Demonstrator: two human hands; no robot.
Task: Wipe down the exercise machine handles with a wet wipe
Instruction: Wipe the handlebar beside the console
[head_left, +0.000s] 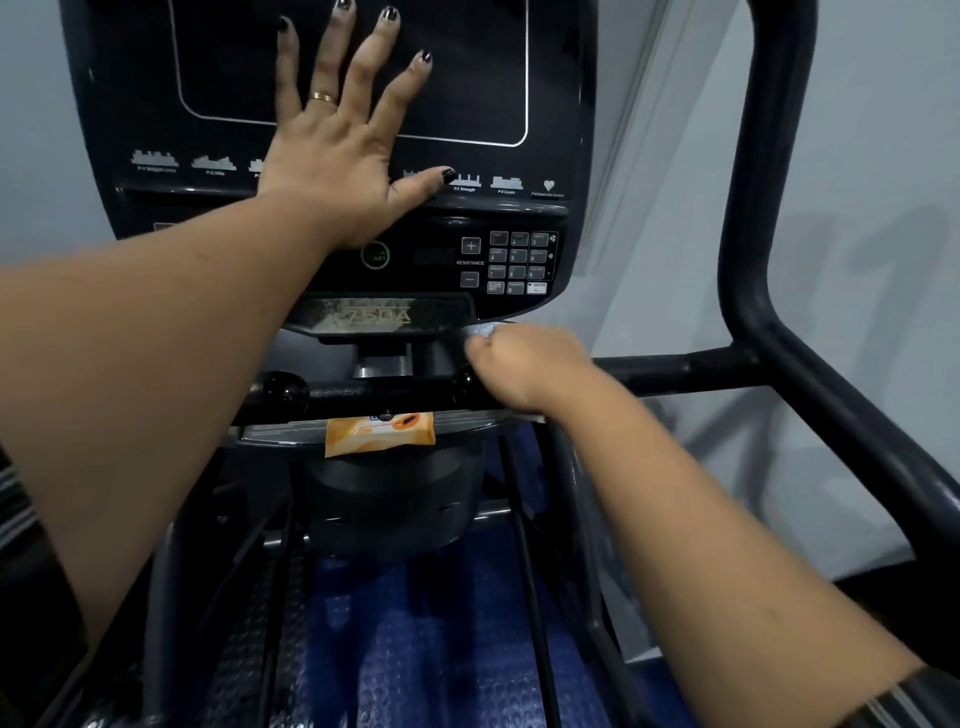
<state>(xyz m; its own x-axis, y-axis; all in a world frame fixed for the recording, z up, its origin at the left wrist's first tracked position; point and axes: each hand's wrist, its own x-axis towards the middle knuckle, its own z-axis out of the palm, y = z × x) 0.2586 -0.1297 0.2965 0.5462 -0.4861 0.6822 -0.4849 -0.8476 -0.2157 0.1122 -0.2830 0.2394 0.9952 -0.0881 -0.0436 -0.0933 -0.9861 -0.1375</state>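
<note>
Item: exercise machine, dark frame, seen from the user's standing place.

1. Console (550, 104): black panel with an outlined screen, a row of programme icons beneath it, a round start button and a keypad (519, 262) at lower right.

2. Left hand (332, 171): laid flat against the console over the screen's lower edge. Its fingers (366, 67) are straight and spread, grasping nothing; the thumb points towards the icon row. There is a gold ring (323, 97) on one finger and dark polish on the nails.

3. Right hand (524, 369): blurred, set on the horizontal handle (675, 366) just below the console's lower right corner. Its fingers are curled over and clenched round a wet wipe (483, 331). The pale crumpled cloth shows above the knuckles, and a thin white sliver shows beneath the wrist, pressed to the handle.

4. Upright handle (769, 156): thick black tube at right, joined to the horizontal handle and running down towards the near right. Neither hand touches it.

5. Wipe packet (379, 434): orange, lying at the middle of the narrow ledge (280, 431) under the crossbar and overhanging the ledge's front edge. It is left of the right hand and apart from it.

6. Two rounded black knobs on the crossbar, one at left (283, 389), the other partly hidden by the right hand.

7. Floor (415, 623): blue textured matting seen between the frame members.
</note>
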